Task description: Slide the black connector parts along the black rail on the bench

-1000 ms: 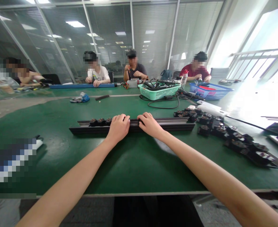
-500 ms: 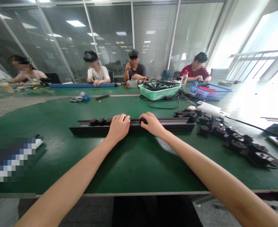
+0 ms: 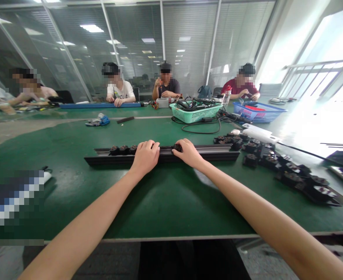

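A long black channel (image 3: 209, 155) lies crosswise on the green table. Several round black parts (image 3: 124, 150) sit in its left half. My left hand (image 3: 146, 155) is over the channel left of its middle, its fingers curled down and closed; what is under them is mostly hidden. Between the thumb and fingers of my right hand (image 3: 189, 153) is a small black part (image 3: 177, 147), held at the channel just right of its middle. A short gap of bare channel shows between the two hands.
Several black parts (image 3: 294, 175) are piled at the right, near a white power strip (image 3: 260, 134). Farther back stand a green basket (image 3: 197, 114) of cables and a blue basket (image 3: 272, 112). Blue-grey gloves (image 3: 99, 120) lie at the back left. People sit across the table (image 3: 171, 217).
The black part at my right hand now shows more between thumb and fingers. Both hands stay at nearly the same places on the channel. The whole view has shifted slightly.
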Available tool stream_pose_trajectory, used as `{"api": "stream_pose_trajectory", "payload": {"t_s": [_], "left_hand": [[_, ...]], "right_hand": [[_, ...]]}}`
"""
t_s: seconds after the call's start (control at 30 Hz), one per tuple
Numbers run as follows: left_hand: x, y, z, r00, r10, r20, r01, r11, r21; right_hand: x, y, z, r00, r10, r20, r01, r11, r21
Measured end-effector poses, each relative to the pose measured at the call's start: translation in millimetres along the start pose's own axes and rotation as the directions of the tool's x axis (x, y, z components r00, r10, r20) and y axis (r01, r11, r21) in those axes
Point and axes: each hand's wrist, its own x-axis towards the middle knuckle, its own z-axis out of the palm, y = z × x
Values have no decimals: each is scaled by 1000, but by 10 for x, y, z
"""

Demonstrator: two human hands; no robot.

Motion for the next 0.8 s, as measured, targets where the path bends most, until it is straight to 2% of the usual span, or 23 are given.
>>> {"api": "stream_pose_trajectory", "payload": {"t_s": [0.23,0.43,0.67,0.8], "left_hand": [[3,1,-14,1000,4,14,-5,1000,12],[4,5,-16,1000,-1,22,1,1000,13],[4,4,-6,1000,-8,16,9,1000,-13],[2,1,-6,1000,-3,17,3,1000,-2]], "right_hand": [[22,-11,3,999,35,3,-35,998,46],[17,-18,8,999,53,-9,-53,998,20],[1,-52,-76,999,34,28,-33,999,-39],[9,-15,-124,998,38,59,-38,999,-5]]}}
